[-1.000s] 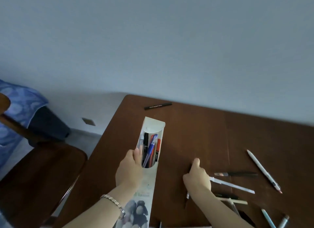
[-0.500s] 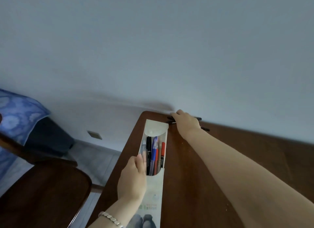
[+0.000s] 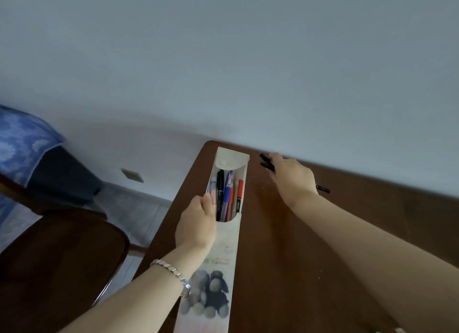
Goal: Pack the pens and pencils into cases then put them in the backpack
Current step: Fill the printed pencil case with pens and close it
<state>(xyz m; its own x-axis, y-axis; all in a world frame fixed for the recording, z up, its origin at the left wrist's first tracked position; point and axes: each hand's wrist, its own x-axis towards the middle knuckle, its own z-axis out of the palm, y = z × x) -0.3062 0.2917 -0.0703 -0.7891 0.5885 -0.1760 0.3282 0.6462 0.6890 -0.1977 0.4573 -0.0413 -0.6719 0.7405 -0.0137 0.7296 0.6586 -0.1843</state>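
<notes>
A long white pen case (image 3: 229, 243) with a picture of plush toys lies on the brown table (image 3: 285, 258), its flap open at the far end. Several pens (image 3: 227, 196), black, blue and red, show in its opening. My left hand (image 3: 197, 223) grips the case's left edge beside the opening. My right hand (image 3: 291, 176) reaches to the table's far edge and holds black pens (image 3: 267, 162); their dark ends stick out past my fingers on the left and past my wrist on the right.
A dark wooden chair (image 3: 57, 258) stands left of the table. Behind it is a blue patterned cloth (image 3: 22, 139) over dark furniture. The pale wall (image 3: 248, 59) runs right along the table's far edge. A wall socket (image 3: 132, 175) sits low.
My right hand left the pens at the near right, reached to the far edge and closed on the black pen there. The view tilted up. My left hand stayed on the case.
</notes>
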